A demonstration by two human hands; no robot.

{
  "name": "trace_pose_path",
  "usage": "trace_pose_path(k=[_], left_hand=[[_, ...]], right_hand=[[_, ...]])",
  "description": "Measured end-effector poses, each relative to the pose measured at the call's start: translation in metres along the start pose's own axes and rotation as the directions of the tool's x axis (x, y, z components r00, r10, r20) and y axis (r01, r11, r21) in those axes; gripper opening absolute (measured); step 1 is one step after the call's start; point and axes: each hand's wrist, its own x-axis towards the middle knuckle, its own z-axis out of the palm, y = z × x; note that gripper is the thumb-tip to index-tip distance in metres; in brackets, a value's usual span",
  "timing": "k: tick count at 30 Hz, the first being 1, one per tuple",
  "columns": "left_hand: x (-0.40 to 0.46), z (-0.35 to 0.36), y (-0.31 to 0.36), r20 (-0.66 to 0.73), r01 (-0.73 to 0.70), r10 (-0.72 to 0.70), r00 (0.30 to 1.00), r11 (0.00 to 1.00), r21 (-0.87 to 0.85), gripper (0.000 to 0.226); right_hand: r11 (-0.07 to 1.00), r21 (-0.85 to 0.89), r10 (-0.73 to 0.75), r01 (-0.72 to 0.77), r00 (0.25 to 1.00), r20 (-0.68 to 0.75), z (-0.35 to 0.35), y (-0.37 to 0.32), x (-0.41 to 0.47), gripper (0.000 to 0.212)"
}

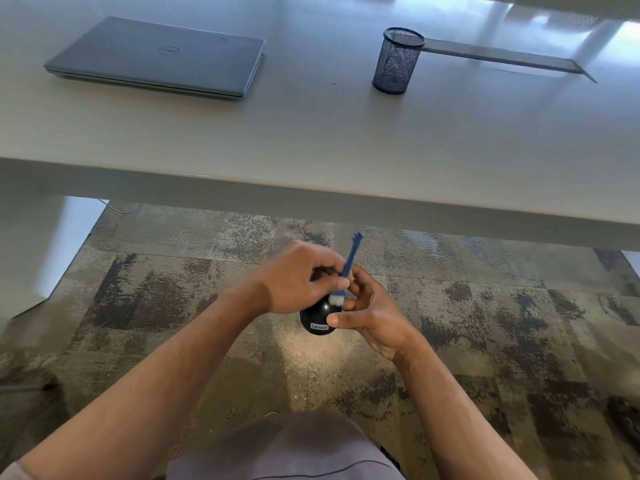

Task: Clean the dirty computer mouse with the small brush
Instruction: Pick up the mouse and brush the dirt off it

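Head view: glossy black mouse, bristle-touched.

A closed grey Dell laptop lies flat on the pale table, far ahead of the hands and to their left. A dark mesh pen holder stands upright on the same table, ahead and a little to the right, well apart from the laptop. A mottled grey-brown carpet covers the floor under the hands.

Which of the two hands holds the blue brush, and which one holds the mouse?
The left hand pinches the blue brush; the right hand holds the black mouse from its side.
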Motion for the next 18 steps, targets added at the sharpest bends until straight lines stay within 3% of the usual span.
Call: trace_pose_path(k=[3, 12, 18], left_hand=[[0.001, 0.002, -0.003, 0.017, -0.037, 0.037, 0.999, 0.999, 0.02, 0.012], [0.013, 0.003, -0.024, -0.284, 0.084, -0.057, 0.957, 0.993, 0.086, 0.015], [0.011, -0.005, -0.034, -0.359, 0.162, -0.122, 0.925, 0.983, 0.083, 0.015]], right_hand=[[1.0, -0.009, -0.01, 0.01, 1.0, 0.005, 0.002, -0.002, -0.001, 0.086], [0.999, -0.027, 0.027, -0.027, 1.0, -0.006, 0.008, 0.001, -0.005, 0.093], [0.999, -0.041, 0.027, -0.028, 0.999, -0.018, 0.007, -0.001, -0.006, 0.098]])
